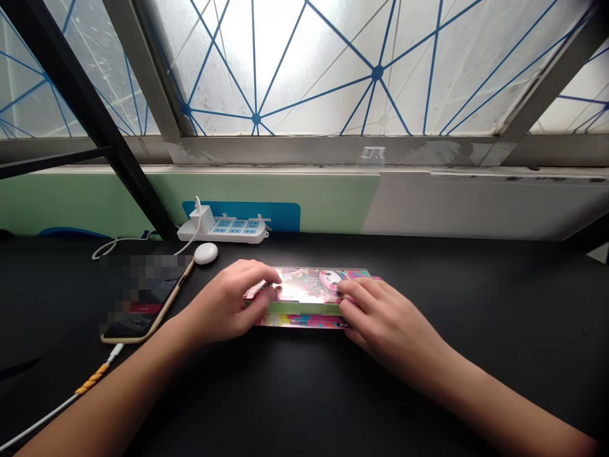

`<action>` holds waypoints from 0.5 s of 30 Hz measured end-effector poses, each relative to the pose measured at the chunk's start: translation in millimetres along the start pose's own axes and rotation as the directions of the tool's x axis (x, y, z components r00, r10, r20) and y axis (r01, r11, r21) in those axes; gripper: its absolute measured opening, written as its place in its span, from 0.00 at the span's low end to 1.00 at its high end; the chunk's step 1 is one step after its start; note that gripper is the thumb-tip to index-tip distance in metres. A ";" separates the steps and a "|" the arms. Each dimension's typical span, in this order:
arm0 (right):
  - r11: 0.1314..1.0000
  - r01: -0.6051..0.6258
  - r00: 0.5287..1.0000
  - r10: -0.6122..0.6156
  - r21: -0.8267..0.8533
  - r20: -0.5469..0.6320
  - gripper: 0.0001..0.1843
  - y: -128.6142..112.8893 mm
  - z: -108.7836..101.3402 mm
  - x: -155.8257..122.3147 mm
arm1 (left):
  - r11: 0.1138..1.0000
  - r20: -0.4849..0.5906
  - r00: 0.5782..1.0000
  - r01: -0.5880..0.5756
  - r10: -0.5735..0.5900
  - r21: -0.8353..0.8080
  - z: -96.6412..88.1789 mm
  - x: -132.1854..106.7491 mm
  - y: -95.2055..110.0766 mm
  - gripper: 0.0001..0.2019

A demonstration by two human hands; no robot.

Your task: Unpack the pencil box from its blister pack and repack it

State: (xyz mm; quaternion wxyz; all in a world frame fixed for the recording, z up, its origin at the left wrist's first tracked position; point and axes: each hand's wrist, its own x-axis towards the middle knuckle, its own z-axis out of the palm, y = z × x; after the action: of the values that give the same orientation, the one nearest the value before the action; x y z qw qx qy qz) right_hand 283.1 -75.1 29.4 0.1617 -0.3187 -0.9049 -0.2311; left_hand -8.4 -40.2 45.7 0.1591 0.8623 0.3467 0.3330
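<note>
A flat, colourful pencil case (304, 289) with a cartoon print and a green side lies on the black table in front of me. Below its green edge shows a brightly patterned strip (304, 321); I cannot tell if it belongs to the case. My left hand (238, 298) grips the left end, thumb at the front edge and fingers over the top. At the right end my right hand (375, 314) is closed around the corner, fingers on the lid and front. Glare washes out part of the lid.
On the left, a phone (164, 311) lies with a charging cable (92, 379) beside my left forearm. A white oval case (206, 253) and a power strip (223, 230) with a plugged-in charger sit behind. A black slanted post (102, 133) rises at left; windows stand behind the table (304, 400).
</note>
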 end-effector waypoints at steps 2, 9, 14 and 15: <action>0.998 0.061 0.998 -0.061 -0.021 0.001 0.09 -5.4 7.5 0.6 | 1.000 0.076 0.997 0.006 -0.006 0.004 7.1 -0.6 -3.7 0.11; 0.992 0.060 0.998 -0.059 0.108 -0.014 0.09 -7.3 11.0 1.4 | 0.973 0.261 0.951 0.115 -0.166 0.199 9.5 -2.6 -14.4 0.34; 0.937 -0.018 1.000 0.011 0.349 0.021 0.04 -5.9 5.9 0.5 | 0.962 0.346 0.910 0.159 -0.229 0.221 1.8 -2.4 -16.0 0.36; 0.916 -0.044 0.999 0.030 0.400 0.042 0.03 -5.1 5.5 -0.3 | 0.964 0.346 0.912 0.152 -0.222 0.217 1.8 -2.0 -15.9 0.35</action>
State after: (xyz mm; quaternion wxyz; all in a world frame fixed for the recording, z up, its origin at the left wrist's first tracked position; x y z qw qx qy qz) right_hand 279.2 -75.9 23.1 0.2120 -0.2998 -0.9296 -0.0324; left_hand -16.1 -30.4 35.3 0.1712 0.8829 0.4217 0.1154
